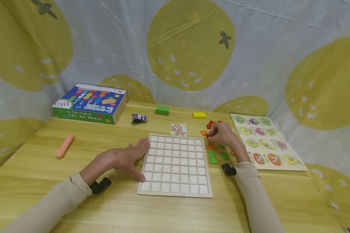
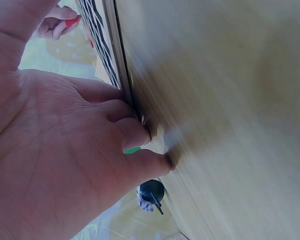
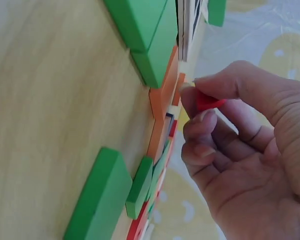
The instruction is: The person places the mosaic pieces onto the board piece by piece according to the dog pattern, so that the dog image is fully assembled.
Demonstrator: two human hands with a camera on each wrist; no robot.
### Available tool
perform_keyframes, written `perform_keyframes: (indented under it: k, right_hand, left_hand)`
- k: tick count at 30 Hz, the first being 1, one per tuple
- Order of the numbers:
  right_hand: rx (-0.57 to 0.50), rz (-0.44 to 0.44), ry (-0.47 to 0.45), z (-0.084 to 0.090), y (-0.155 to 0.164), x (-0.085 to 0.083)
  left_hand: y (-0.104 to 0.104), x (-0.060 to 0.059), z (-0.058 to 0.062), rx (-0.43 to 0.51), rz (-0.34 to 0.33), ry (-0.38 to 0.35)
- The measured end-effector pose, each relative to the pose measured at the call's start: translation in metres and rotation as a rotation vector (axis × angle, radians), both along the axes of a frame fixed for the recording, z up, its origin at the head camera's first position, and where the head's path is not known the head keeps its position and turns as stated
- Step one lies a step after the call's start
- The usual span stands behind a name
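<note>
Picking a red tile to seat in the grid board.
Head view: left hand lies flat, steadying the grid board on the counter; right hand pinches a red tile above the loose tiles; bead box, peg puzzle aside.
Left wrist: fingers press the board edge.
Right wrist: the grip is clamped on the tile; next, I judge, carry it to an empty cell.

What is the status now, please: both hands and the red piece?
Left hand flat, pressing the grid board edge. Right hand pinches red tile above the loose tile pile. Board cells all bare; nothing blocks the way.
</note>
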State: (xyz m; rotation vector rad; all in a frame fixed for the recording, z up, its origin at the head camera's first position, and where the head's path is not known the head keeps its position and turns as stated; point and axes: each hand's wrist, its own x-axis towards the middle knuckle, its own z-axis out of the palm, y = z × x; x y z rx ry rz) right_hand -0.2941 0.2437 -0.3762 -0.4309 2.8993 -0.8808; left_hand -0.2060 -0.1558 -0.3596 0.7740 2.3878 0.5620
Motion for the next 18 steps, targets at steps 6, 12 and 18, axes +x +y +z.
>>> perform_keyframes:
  k: [6, 12, 18]
  right_hand:
    - [-0.058, 0.026, -0.005, -0.0037, -0.0041, 0.0003]
    - [-0.123, 0.049, -0.018, -0.0049, -0.0059, 0.0022]
    - [-0.238, 0.052, -0.135, -0.0036, -0.0072, 0.0053]
  left_hand:
    - [0.0006, -0.0008, 0.0003, -0.003, 0.002, -0.004]
    - [0.0002, -0.0012, -0.0007, -0.001, -0.003, -0.006]
    - [0.0003, -0.0011, -0.0008, 0.004, -0.009, 0.0]
